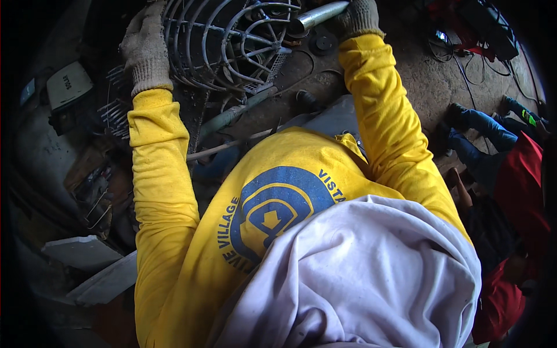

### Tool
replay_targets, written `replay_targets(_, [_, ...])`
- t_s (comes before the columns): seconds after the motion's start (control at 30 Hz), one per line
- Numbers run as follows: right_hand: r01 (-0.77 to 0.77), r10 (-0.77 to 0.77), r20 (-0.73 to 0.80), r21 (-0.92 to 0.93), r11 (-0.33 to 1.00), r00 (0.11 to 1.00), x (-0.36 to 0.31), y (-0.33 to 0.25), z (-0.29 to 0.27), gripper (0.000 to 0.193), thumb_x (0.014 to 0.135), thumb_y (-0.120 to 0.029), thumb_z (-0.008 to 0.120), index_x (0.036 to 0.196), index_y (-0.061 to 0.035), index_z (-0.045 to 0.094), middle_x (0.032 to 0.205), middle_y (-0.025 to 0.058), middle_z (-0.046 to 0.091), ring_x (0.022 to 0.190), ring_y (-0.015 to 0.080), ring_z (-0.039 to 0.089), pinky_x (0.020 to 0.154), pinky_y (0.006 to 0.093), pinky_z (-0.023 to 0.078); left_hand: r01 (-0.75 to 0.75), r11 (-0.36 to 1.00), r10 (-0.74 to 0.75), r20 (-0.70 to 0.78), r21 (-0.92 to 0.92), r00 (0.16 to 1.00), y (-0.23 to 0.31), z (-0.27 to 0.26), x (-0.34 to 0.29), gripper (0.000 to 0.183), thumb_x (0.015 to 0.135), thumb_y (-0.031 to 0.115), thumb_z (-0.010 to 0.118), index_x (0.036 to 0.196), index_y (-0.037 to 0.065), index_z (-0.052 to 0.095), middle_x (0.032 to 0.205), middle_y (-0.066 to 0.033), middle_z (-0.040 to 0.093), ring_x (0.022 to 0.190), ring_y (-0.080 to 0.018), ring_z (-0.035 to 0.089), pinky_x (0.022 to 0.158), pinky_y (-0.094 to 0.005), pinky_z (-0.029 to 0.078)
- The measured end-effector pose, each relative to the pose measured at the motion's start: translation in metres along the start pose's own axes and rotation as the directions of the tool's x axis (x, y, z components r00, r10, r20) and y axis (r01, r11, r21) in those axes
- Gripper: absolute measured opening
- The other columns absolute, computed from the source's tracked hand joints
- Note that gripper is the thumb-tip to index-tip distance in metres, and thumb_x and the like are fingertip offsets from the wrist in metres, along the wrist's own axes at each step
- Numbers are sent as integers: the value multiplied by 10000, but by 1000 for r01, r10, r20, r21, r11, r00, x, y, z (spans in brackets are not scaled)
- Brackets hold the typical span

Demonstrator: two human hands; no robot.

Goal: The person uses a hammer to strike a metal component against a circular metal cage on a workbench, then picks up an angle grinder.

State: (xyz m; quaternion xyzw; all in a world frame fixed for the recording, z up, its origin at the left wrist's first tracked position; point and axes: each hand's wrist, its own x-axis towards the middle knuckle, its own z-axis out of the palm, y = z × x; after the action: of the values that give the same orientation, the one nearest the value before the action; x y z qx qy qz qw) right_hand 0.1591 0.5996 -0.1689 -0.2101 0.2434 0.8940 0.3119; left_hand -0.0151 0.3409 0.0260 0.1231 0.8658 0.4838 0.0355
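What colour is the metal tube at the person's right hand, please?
The metal tube is silvery grey, seen best in the head view.

At left a pale case (69,87) lies beyond two light boards (107,281), while at right black cables (466,81) trail across the floor (419,87) near a person (525,180) in red.

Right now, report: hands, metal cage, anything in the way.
Left hand at metal cage; right hand gripping metal tube. Cage runs past view's top edge. Pipe near cage, possibly obstructing.
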Motion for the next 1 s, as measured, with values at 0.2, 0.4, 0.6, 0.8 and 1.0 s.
replay_targets(0.2, [-264,278,222,-90,960,935,28,-4,11,235,999,-103,558,768,-143,573,630,-44,530,528,81,524,533,193,498,-54,995,56,-21,84,998,-2,0,1,542,879,448,745,1243,47,717,1232,-93,716,1198,-212,616,1072,-337,423])
replay_targets(0.4, [-356,398,184,-226,907,899,23,3,20,254,1011,-208,540,761,-161,540,591,-49,514,486,96,525,502,225,494,-28,964,53,-88,263,995,-1,-2,4,521,860,432,765,1233,70,727,1208,-102,723,1161,-208,633,1058,-328,431])
replay_targets(0.6, [-271,505,435,-495,825,745,48,-9,0,207,1017,-214,472,1051,-83,628,849,58,640,776,194,652,686,295,547,-106,991,109,-21,85,994,-7,0,-2,426,884,357,762,1177,49,738,1120,-93,747,1068,-178,664,1010,-317,468])
replay_targets(0.8, [-416,471,179,-275,867,864,33,-4,13,228,1041,-220,507,862,-91,563,657,-57,468,573,49,494,587,195,479,-80,983,90,-56,164,994,10,6,-19,396,899,314,752,1179,35,727,1082,-72,747,1023,-166,660,993,-297,476])
replay_targets(1.0, [-275,281,-116,-724,633,953,-46,-35,30,507,1028,-532,530,1199,-59,592,770,-57,527,583,36,490,554,204,463,-123,988,126,-32,99,991,7,5,-20,359,934,321,709,1157,42,738,1107,-85,754,1047,-170,669,980,-301,483])
